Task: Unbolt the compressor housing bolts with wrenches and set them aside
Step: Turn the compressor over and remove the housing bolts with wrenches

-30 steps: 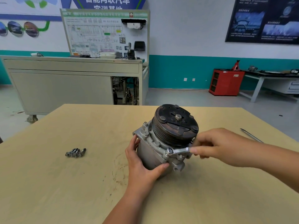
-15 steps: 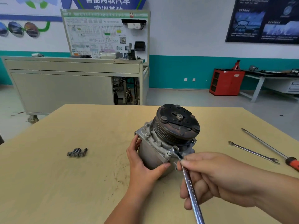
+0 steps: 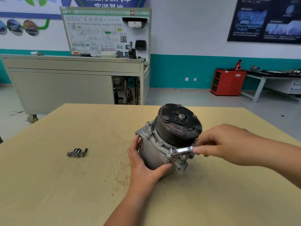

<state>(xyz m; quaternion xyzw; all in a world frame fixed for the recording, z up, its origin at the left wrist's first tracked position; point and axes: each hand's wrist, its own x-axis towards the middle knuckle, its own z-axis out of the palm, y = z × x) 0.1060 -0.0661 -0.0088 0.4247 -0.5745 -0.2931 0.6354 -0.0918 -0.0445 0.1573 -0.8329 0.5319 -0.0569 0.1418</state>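
A grey metal compressor with a black ribbed pulley lies tilted on the wooden table. My left hand grips its housing from the near left side. My right hand holds a silver wrench whose ring end sits on a housing bolt at the front flange. The wrench handle points right and is mostly hidden by my fingers. Several removed bolts lie together on the table to the left.
Other bolt heads remain on the flange's far left. A grey cabinet bench with a training board stands behind the table. A red cabinet and a work table stand at the back right.
My right hand swung the wrench handle from pointing toward me back up to the right, while the ring end stayed on the same bolt. The tools on the right are now hidden by my arm.
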